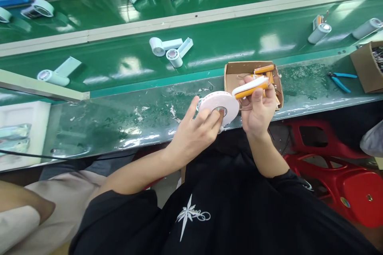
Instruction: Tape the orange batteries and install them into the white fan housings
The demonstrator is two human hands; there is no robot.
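Left hand (200, 128) clamped on a tape roll (222, 99), I pinch an orange piece (250, 90) in the right hand (257, 108), over the cardboard box (235, 68).

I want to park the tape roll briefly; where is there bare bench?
Widest: the bench between the white foam tray and left hand, small scraps aside. Smaller: between the open cardboard box and blue-handled pliers. Crowded: inside that box, among orange-wrapped pieces.
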